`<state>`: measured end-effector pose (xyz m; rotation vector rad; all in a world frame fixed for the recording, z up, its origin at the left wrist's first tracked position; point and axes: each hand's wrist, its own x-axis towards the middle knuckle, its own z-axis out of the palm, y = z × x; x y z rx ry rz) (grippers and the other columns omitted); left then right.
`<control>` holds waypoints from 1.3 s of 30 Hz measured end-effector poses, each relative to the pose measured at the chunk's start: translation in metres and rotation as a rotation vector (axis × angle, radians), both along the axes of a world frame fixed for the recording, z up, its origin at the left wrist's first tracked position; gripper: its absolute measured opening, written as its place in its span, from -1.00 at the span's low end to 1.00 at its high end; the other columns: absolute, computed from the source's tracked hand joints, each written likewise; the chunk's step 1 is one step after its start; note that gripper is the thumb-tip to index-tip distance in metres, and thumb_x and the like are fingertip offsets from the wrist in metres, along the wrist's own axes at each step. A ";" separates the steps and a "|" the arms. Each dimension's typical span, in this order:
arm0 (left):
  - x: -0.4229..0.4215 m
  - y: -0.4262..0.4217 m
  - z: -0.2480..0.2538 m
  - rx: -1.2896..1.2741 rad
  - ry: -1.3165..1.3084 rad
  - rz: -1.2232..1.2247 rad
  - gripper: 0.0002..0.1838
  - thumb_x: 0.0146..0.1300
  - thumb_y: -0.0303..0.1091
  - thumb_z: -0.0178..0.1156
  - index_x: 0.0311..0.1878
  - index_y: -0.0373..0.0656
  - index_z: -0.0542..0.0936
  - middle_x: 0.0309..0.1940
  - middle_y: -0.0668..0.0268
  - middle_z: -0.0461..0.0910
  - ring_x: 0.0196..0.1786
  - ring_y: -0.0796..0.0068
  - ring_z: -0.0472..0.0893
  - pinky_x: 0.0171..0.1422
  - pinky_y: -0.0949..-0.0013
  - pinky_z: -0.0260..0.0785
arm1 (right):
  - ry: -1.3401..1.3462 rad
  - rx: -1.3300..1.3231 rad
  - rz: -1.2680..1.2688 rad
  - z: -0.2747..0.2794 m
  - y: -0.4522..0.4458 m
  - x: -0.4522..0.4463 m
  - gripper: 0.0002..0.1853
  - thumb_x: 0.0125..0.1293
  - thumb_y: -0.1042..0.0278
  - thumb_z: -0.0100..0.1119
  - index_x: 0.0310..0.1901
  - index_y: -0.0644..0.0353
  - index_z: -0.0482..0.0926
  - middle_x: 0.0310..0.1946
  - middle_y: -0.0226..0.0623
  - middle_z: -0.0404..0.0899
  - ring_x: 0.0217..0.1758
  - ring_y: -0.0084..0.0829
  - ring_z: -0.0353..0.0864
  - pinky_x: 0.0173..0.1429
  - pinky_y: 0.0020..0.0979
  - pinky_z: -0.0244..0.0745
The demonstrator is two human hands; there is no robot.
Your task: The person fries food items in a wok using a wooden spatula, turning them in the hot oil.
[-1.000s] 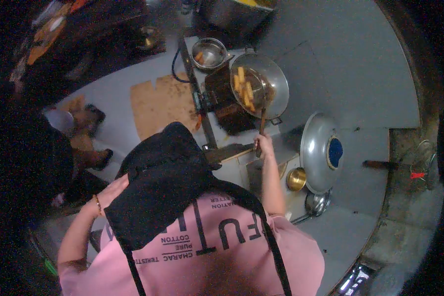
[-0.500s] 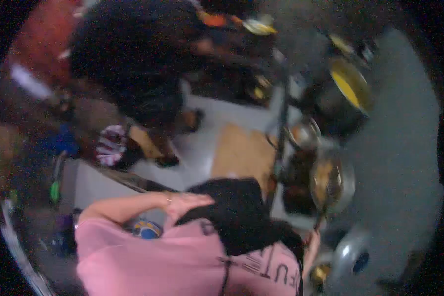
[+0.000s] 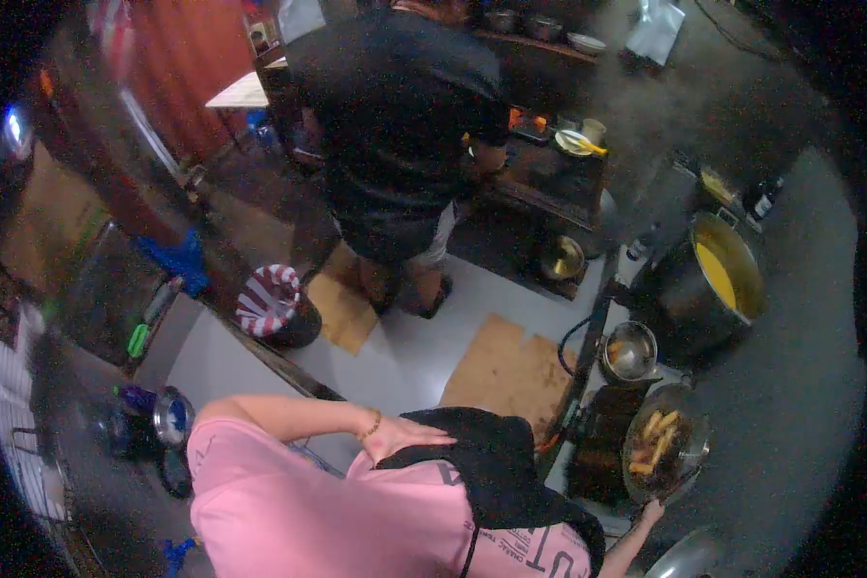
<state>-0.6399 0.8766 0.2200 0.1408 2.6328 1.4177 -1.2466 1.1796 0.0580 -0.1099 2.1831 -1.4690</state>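
Note:
My left hand, with a bracelet at the wrist, lies flat with fingers stretched out on the black cloth at my waist. My right hand is closed at the near edge of a wide frying pan; what its fingers hold is too dark to make out. Several long golden-brown rolls lie in dark oil in that pan. Just beyond it stands a metal bowl with a little brown food inside.
A tall pot with yellow contents stands farther along the counter, near dark bottles. Another person in black stands ahead by a stove. Cardboard covers part of the floor. A bin with a striped liner stands left.
The view has swung and become sharper, so the stove, pot and other person show more clearly. My left hand stays at my waist, and my right hand stays by the pan.

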 end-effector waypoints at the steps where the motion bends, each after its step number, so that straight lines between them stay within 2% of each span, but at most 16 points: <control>1: 0.004 0.001 -0.003 -0.023 -0.013 0.003 0.45 -0.67 0.25 0.34 0.32 -0.28 -0.19 0.32 -0.08 -0.15 0.38 0.07 -0.11 0.40 0.16 -0.19 | 0.005 -0.008 0.009 0.003 -0.002 0.001 -0.82 0.18 0.20 -0.10 -0.44 0.11 0.32 -0.57 -0.46 0.27 -0.50 -0.56 0.26 -0.39 -0.51 0.16; 4: 0.000 0.002 0.001 -0.030 -0.042 0.010 0.47 -0.70 0.28 0.32 0.32 -0.29 -0.19 0.32 -0.09 -0.15 0.38 0.07 -0.12 0.40 0.15 -0.20 | 0.015 -0.088 0.007 0.058 -0.008 0.057 -0.80 0.20 0.18 -0.12 -0.42 0.12 0.32 -0.54 -0.46 0.27 -0.47 -0.57 0.25 -0.35 -0.52 0.16; 7: -0.004 0.003 0.010 -0.019 -0.076 0.023 0.50 -0.73 0.36 0.28 0.32 -0.29 -0.19 0.31 -0.10 -0.16 0.38 0.06 -0.13 0.39 0.13 -0.22 | 0.267 -0.225 0.037 0.202 -0.048 0.197 -0.78 0.23 0.15 -0.13 -0.39 0.12 0.33 -0.51 -0.46 0.27 -0.44 -0.58 0.25 -0.30 -0.52 0.17; 9: -0.003 0.001 0.010 -0.020 -0.103 0.023 0.52 -0.75 0.40 0.26 0.32 -0.29 -0.19 0.31 -0.11 -0.17 0.38 0.05 -0.14 0.39 0.12 -0.22 | -0.013 -0.114 -0.003 0.082 0.005 0.109 -0.79 0.23 0.16 -0.13 -0.36 0.14 0.33 -0.50 -0.46 0.27 -0.44 -0.58 0.25 -0.30 -0.52 0.17; 12: -0.002 -0.003 0.003 -0.001 -0.049 -0.020 0.58 -0.84 0.46 0.24 0.32 -0.28 -0.20 0.32 -0.10 -0.18 0.38 0.05 -0.15 0.39 0.10 -0.23 | 0.015 0.003 0.116 -0.096 0.069 -0.011 -0.79 0.23 0.18 -0.13 -0.32 0.17 0.34 -0.49 -0.46 0.27 -0.44 -0.57 0.23 -0.28 -0.51 0.18; 14: -0.001 -0.006 -0.002 -0.038 -0.061 -0.044 0.62 -0.92 0.47 0.25 0.31 -0.30 -0.20 0.32 -0.09 -0.18 0.38 0.04 -0.15 0.39 0.12 -0.22 | 0.101 0.251 0.000 -0.068 0.050 0.012 -0.87 0.15 0.30 -0.07 -0.33 0.15 0.34 -0.62 -0.43 0.28 -0.61 -0.53 0.24 -0.50 -0.46 0.20; 15: 0.001 -0.006 0.000 -0.025 -0.062 -0.076 0.62 -0.92 0.47 0.25 0.31 -0.30 -0.20 0.32 -0.09 -0.18 0.38 0.04 -0.15 0.39 0.12 -0.22 | -0.068 0.128 0.103 -0.037 0.044 0.028 -0.89 0.10 0.34 -0.06 -0.34 0.14 0.34 -0.67 -0.42 0.26 -0.68 -0.51 0.22 -0.59 -0.44 0.16; 16: 0.002 -0.006 0.007 -0.032 -0.063 -0.045 0.50 -0.81 0.25 0.30 0.33 -0.22 -0.19 0.32 -0.07 -0.14 0.38 0.04 -0.12 0.37 0.11 -0.19 | -0.235 0.005 0.187 0.000 0.035 0.055 -0.89 0.06 0.38 -0.04 -0.35 0.13 0.34 -0.72 -0.41 0.24 -0.74 -0.49 0.21 -0.67 -0.43 0.12; 17: 0.002 -0.006 0.012 -0.033 -0.063 -0.027 0.40 -0.71 0.04 0.35 0.34 -0.14 -0.18 0.32 -0.04 -0.10 0.38 0.05 -0.10 0.35 0.09 -0.15 | -0.120 -0.113 -0.186 0.008 0.022 0.092 -0.89 0.05 0.38 -0.03 -0.33 0.08 0.36 -0.73 -0.43 0.23 -0.72 -0.50 0.24 -0.68 -0.46 0.14; 18: 0.003 -0.006 0.012 -0.060 -0.109 -0.054 0.48 -0.82 0.16 0.35 0.33 -0.20 -0.17 0.31 -0.09 -0.11 0.37 0.01 -0.09 0.34 0.08 -0.14 | -0.156 -0.086 -0.014 -0.040 0.052 0.062 -0.82 0.06 0.41 -0.04 -0.24 0.08 0.39 -0.72 -0.47 0.22 -0.72 -0.55 0.22 -0.68 -0.47 0.11; 20: 0.011 -0.007 0.002 -0.124 -0.006 -0.106 0.62 -0.96 0.47 0.24 0.31 -0.28 -0.17 0.29 -0.16 -0.15 0.35 -0.06 -0.07 0.33 0.06 -0.13 | -0.057 0.021 0.018 -0.002 0.049 0.092 -0.72 0.08 0.39 -0.01 -0.12 0.10 0.37 -0.68 -0.49 0.25 -0.69 -0.58 0.21 -0.61 -0.53 0.12; 21: 0.016 -0.011 -0.002 -0.011 0.068 -0.117 0.54 -0.78 0.52 0.20 0.30 -0.29 -0.16 0.27 -0.23 -0.14 0.34 -0.09 -0.08 0.34 0.07 -0.14 | -0.168 0.036 -0.154 0.061 0.022 0.132 -0.72 0.08 0.40 0.00 -0.12 0.18 0.37 -0.61 -0.46 0.32 -0.66 -0.58 0.24 -0.60 -0.55 0.12; 23: 0.020 -0.012 -0.002 0.031 0.026 -0.128 0.52 -0.76 0.50 0.21 0.30 -0.29 -0.16 0.28 -0.22 -0.14 0.35 -0.08 -0.08 0.34 0.07 -0.15 | -0.071 0.063 -0.144 0.037 0.047 0.133 -0.57 0.02 0.47 0.02 0.00 0.31 0.32 -0.49 -0.37 0.39 -0.58 -0.57 0.34 -0.57 -0.52 0.22; 26: 0.023 -0.009 -0.002 0.038 -0.061 -0.114 0.50 -0.74 0.47 0.21 0.30 -0.28 -0.16 0.28 -0.21 -0.14 0.35 -0.07 -0.08 0.34 0.06 -0.16 | 0.065 0.136 -0.138 0.074 0.036 0.173 -0.40 -0.03 0.52 0.02 0.15 0.34 0.18 -0.54 -0.36 0.38 -0.63 -0.58 0.32 -0.60 -0.55 0.22; 33: -0.002 -0.024 -0.001 0.045 -0.163 -0.086 0.44 -0.68 0.39 0.23 0.31 -0.27 -0.15 0.28 -0.19 -0.14 0.36 -0.05 -0.09 0.35 0.06 -0.18 | -0.317 -0.062 -0.104 0.134 0.021 0.176 -0.75 0.03 0.50 -0.03 -0.19 0.24 0.31 -0.66 -0.47 0.28 -0.68 -0.61 0.26 -0.63 -0.53 0.23; 39: -0.007 -0.030 0.006 0.062 -0.203 -0.071 0.39 -0.63 0.33 0.24 0.31 -0.26 -0.14 0.29 -0.17 -0.14 0.36 -0.03 -0.10 0.35 0.05 -0.20 | -0.245 0.117 -0.147 0.121 0.006 0.144 -0.91 0.02 0.49 -0.01 -0.40 0.20 0.32 -0.71 -0.43 0.30 -0.73 -0.56 0.28 -0.68 -0.48 0.23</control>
